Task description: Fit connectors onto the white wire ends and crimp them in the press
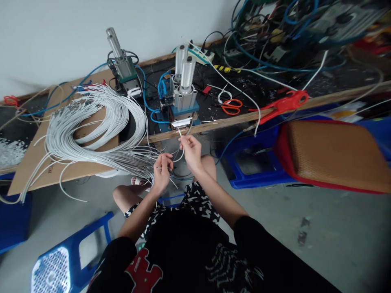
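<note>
My right hand (190, 149) is pinched on a thin white wire (180, 134) whose end points up at the mouth of a small pneumatic press (184, 106) with a blue base and silver cylinders. A little lower and to the left, my left hand (162, 171) is closed around the ends of several white wires from a big looped bundle (94, 130). The bundle lies on a cardboard sheet (39, 162) on the bench. Both hands hover just below the bench's front edge.
A second cylinder press (122, 67) stands behind the bundle. Orange scissors (231, 106) and a red clamp (282, 105) lie on the bench to the right, with tangled cables (275, 36) beyond. Blue plastic stools (247, 167) and a brown-cushioned red stool (332, 156) stand to the right.
</note>
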Tool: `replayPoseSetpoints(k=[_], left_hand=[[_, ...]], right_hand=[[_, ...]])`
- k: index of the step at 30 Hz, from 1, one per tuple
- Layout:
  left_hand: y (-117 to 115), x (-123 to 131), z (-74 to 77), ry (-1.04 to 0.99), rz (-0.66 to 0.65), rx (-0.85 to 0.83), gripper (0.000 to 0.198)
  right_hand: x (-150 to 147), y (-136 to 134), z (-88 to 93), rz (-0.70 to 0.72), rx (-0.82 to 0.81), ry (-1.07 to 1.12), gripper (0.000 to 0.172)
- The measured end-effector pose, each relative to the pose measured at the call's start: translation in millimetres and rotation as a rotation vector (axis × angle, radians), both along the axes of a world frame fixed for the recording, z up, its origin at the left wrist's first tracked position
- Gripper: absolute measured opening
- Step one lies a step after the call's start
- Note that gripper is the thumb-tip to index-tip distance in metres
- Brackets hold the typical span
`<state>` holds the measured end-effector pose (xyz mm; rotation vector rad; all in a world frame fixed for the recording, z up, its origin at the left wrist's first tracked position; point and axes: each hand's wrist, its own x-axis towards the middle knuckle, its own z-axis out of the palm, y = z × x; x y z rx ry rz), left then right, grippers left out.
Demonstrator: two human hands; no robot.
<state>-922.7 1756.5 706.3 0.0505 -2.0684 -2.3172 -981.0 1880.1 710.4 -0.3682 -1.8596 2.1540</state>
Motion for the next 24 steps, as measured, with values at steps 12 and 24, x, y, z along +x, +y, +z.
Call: replayPoseSetpoints(k=[12,24], left_hand=[[-3,-12,30.3,0.072,-0.019,0.052,0.037],[-4,-7,36.9,0.117,0.065,0.050,0.028]], right_hand=[[64,-10,17.1,0.186,0.124,0.052,0.036],[70,-15,18.8,0.213,0.150,0.063,0.037]])
